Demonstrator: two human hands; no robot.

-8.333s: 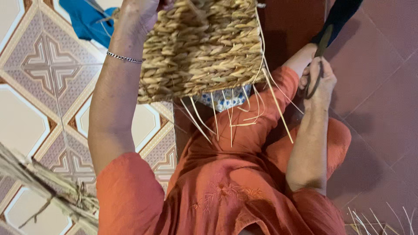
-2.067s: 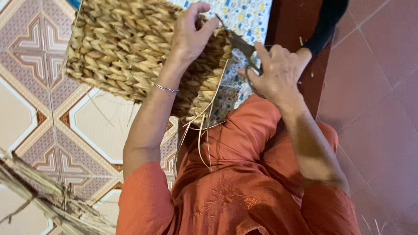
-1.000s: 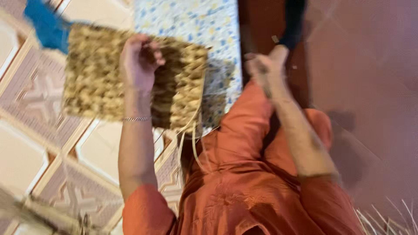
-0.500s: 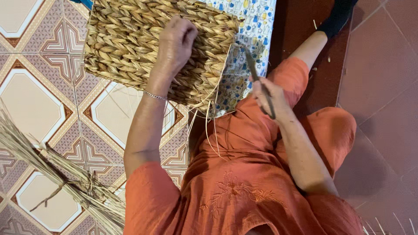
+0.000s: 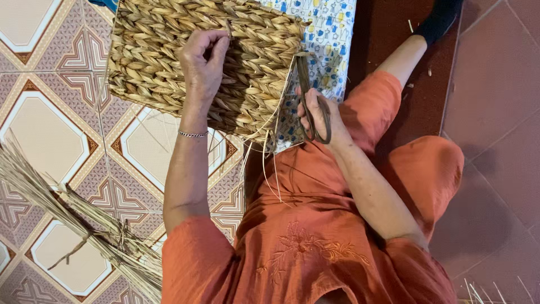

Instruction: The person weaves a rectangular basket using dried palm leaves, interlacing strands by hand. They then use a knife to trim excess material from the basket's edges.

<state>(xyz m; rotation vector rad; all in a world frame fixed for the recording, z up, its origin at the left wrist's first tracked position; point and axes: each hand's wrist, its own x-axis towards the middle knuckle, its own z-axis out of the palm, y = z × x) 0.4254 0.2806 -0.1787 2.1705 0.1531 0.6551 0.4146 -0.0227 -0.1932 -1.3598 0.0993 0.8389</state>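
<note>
1. Left hand [image 5: 203, 59] closed in a grip on the upper face of a flat rectangular woven panel of tan braided straw [image 5: 157, 62], fingers curled into the weave.
2. Panel held tilted above the patterned tile floor [image 5: 50, 135], its right edge frayed into loose pale strands [image 5: 267, 160] hanging over the orange-clothed lap.
3. Right hand [image 5: 319, 115] clamped on dark metal scissors [image 5: 308, 98], fingers through the loops, blades pointing up at the panel's right edge and touching or just short of it; cannot tell which.
4. Printed blue-and-yellow cloth [image 5: 329, 39] lying behind the scissors.
5. Bundle of dry straw stalks [image 5: 73, 219] at the lower left of the floor, well apart from both hands; bare red tiles [image 5: 495, 101] at right.
6. Against half a second earlier: scissors raised from over the thigh to the panel edge; left-hand grip unchanged.
</note>
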